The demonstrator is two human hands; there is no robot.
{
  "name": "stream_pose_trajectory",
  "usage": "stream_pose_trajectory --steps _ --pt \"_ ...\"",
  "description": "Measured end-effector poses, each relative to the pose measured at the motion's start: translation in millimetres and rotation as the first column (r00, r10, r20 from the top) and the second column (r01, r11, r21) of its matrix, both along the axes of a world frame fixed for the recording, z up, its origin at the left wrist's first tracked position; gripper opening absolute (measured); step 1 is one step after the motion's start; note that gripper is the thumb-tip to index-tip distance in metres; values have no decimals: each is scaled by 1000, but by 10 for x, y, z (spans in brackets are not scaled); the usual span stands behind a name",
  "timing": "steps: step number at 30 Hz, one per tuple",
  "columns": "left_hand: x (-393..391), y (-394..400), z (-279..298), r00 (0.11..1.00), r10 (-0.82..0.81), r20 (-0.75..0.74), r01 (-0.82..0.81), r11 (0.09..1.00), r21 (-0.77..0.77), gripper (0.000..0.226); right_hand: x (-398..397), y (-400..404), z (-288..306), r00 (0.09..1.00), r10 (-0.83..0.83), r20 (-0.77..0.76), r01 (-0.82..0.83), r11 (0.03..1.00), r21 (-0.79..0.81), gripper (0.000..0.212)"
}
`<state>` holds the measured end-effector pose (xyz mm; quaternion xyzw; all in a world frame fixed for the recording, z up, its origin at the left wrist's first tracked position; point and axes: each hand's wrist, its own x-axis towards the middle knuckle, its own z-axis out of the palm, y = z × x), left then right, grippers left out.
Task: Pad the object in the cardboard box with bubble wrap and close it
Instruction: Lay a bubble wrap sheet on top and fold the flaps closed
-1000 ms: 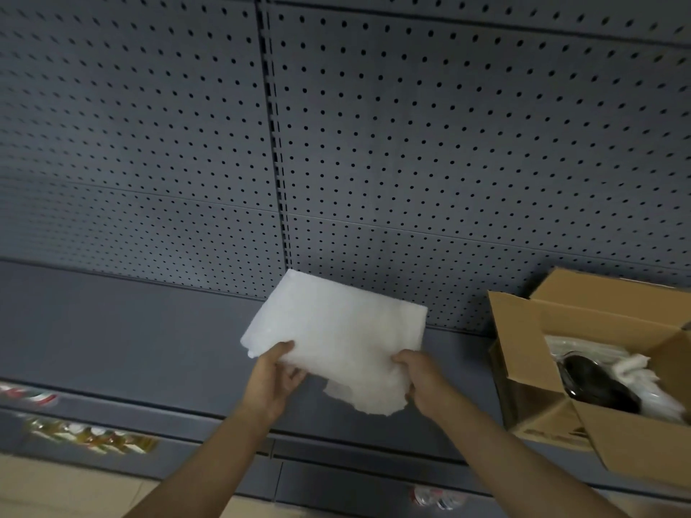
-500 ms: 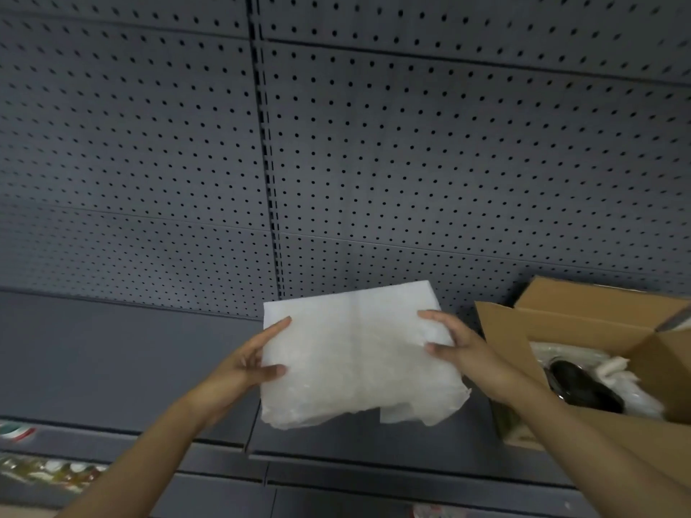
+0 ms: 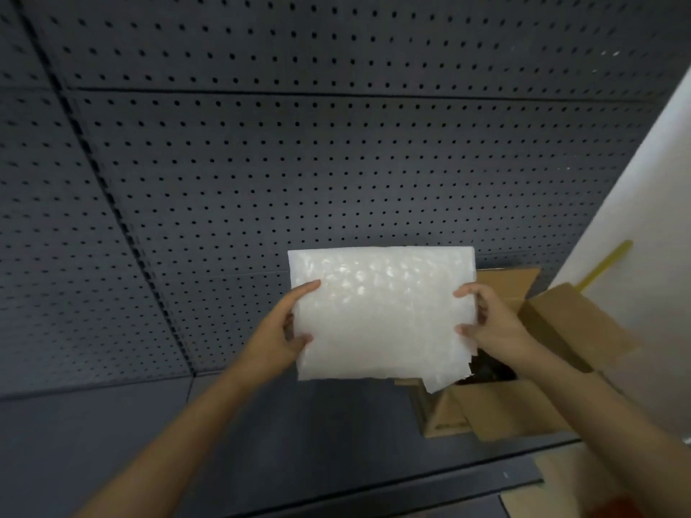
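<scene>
A folded white sheet of bubble wrap [image 3: 381, 312] is held up flat in front of me, between both hands. My left hand [image 3: 280, 330] grips its left edge, thumb on the front. My right hand [image 3: 490, 323] grips its right edge, thumb on the front. The open cardboard box [image 3: 497, 409] stands on the dark shelf behind and to the right of the sheet, flaps spread. The sheet covers most of the box's opening; only a dark bit of the object [image 3: 490, 368] inside shows below my right hand.
A grey perforated back panel [image 3: 336, 162] rises behind the shelf [image 3: 299, 424]. A white wall or panel with a yellow strip [image 3: 605, 263] stands at the right. The shelf's front edge runs below the box.
The bubble wrap has moved right, from left of the box to in front of its opening. Both hands went with it and hold it flatter by its side edges.
</scene>
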<state>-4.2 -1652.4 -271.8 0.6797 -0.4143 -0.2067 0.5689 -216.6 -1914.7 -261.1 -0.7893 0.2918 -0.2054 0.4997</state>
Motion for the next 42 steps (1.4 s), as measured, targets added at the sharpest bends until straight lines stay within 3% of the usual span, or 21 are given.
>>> stream_pose_trajectory --steps 6,8,12,16,22,24,27,29,32,33,35,37,40,42 --pt "-496 -1039 72 960 -14 280 14 1000 0 72 -548 -908 -7 992 -112 61 119 983 -140 45" --pt "-709 -1416 4 939 -12 343 6 1000 20 71 -757 -1283 -41 990 -140 14 140 973 -186 40" --pt "-1080 -1974 -288 942 -12 334 -24 994 106 67 -1110 -1955 -282 978 -140 -152 87 947 -310 52" --pt "-1252 -2168 -595 957 -38 288 -28 974 223 70 -1271 -2247 -444 966 -22 -259 -88 911 -404 59" --pt "-1204 -2122 -742 962 -47 269 -83 889 451 89 -1181 -2330 -524 887 233 -399 -354 898 -261 76" --pt "-1170 -2124 -715 959 -67 275 -92 845 526 83 -1114 -2352 -505 884 233 -405 -341 915 -217 65" --pt "-1100 -2175 -692 942 -118 314 -118 758 641 71 -1013 -2398 -416 772 189 -607 -389 896 -216 90" --pt "-1075 -2220 -665 942 -153 299 -111 697 708 69 -993 -2445 -407 695 268 -668 -430 899 -87 101" --pt "-1049 -2300 -613 949 -171 266 -114 599 792 69 -943 -2445 -415 646 364 -671 -413 906 95 95" --pt "-1052 -2328 -583 941 -192 278 -127 561 818 69 -907 -2428 -428 601 361 -713 -447 892 75 92" --pt "-1076 -2393 -489 901 -243 359 -190 522 832 64 -813 -2383 -363 424 217 -879 -595 799 -90 87" --pt "-1080 -2467 -407 826 -314 468 -253 535 806 63 -717 -2367 -323 309 24 -951 -755 614 -230 87" --pt "-1020 -2606 -363 768 -455 451 -207 490 847 94 -618 -2477 -399 386 6 -922 -821 459 -341 96" --pt "-967 -2707 -386 749 -556 360 -150 386 910 112 -597 -2519 -426 413 128 -901 -817 490 -305 105"
